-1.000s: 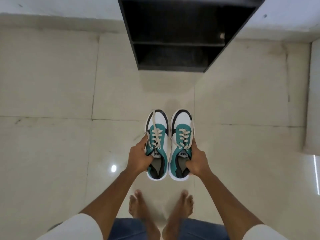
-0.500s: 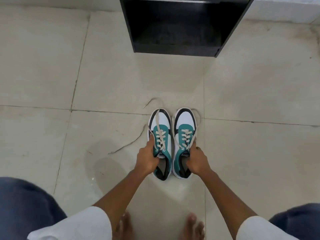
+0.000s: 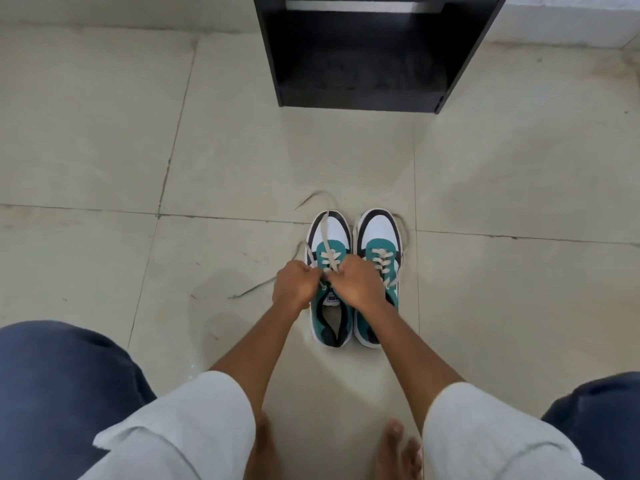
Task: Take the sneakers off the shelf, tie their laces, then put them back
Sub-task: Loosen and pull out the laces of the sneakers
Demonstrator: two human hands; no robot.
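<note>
Two sneakers [image 3: 353,278] side by side on the floor [image 3: 104,150], shelf [image 3: 367,53] beyond them, both hands over the left sneaker

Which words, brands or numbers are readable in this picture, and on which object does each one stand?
Tongue label of the left sneaker: dark letters on white, upside down and blurred; not readable with certainty.
Right sneaker: no text visible; the right hand covers its tongue.
Shelf: no text.

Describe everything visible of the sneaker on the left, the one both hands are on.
The left sneaker is teal with a white toe, black trim and a white sole, apparently textile or synthetic. It stands upright on the tiled floor, toe toward the black shelf, beside its pair. Its cream laces are untied, ends trailing left across the floor. The left hand and right hand grip the laces over its tongue.
</note>
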